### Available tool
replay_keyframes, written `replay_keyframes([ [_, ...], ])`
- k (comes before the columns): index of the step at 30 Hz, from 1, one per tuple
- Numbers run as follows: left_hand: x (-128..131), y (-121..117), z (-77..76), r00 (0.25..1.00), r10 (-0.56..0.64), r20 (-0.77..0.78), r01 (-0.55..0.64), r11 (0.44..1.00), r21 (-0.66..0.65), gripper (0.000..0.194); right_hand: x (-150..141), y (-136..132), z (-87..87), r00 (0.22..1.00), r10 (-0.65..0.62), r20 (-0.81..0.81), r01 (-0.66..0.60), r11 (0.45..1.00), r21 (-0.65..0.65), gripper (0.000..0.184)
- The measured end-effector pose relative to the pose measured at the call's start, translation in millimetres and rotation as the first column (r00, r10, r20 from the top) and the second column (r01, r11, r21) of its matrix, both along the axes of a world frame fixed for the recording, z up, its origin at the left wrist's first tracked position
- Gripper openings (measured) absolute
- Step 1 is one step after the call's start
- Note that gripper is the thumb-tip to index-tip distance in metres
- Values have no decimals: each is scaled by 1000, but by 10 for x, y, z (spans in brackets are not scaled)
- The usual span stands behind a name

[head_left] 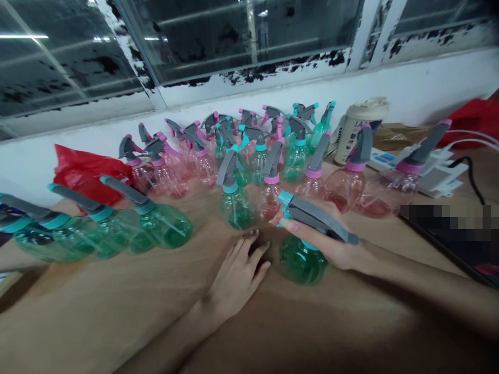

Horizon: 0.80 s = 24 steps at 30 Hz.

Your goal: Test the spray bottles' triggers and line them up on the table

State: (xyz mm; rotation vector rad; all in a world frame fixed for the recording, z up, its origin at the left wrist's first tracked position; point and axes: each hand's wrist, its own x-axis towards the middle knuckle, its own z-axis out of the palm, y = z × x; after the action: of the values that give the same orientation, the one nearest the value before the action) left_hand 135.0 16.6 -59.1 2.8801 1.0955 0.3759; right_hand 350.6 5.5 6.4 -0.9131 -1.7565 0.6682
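Head view: the right hand [331, 236] grips a green spray bottle [302, 266] by its gray top, in front of the coffee cup [349, 130]; the left hand [236, 276] lies spread, farther left of that cup.

White wall [23, 161], dark windows [234, 31] above desk [117, 311].
Left: crumpled red plastic bag [86, 171]. Right: lidded paper cup [349, 132], brown packet [401, 135] just beside it, white power strip [440, 183], black cable [473, 179], flat dark device [440, 238]; red material [471, 119] beyond.
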Motion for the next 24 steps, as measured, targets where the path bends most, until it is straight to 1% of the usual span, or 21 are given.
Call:
replay_keyframes([
  [3,-1,5,-6,1000,0,18,0,1000,-3,34,0,-5,11,1000,-7,-18,7,1000,-7,16],
  [6,-1,15,-9,997,4,73,-1,999,-34,30,-2,-8,11,1000,-5,-19,5,1000,2,17],
  [9,6,6,18,980,-28,199,49,993,-103,25,-6,-12,5,1000,-1,-29,1,1000,-13,17],
  [12,19,-42,78,940,-75,333,128,981,-142,26,-12,-16,-9,998,-1,-59,-3,997,-75,23],
  [14,23,-81,117,920,-87,381,153,977,-148,31,-22,-18,-19,998,1,-67,-7,995,-99,26],
  [17,15,-121,148,909,-90,406,159,977,-140,40,-66,-19,-31,997,0,-73,-5,997,-71,28],
  [21,-27,-145,120,902,-69,427,116,990,-85,58,-219,-19,-28,995,6,-102,-9,1000,-21,33],
  [24,-86,-186,74,906,-1,424,42,995,-87,73,-401,-6,-18,992,26,-121,-23,999,23,33],
])
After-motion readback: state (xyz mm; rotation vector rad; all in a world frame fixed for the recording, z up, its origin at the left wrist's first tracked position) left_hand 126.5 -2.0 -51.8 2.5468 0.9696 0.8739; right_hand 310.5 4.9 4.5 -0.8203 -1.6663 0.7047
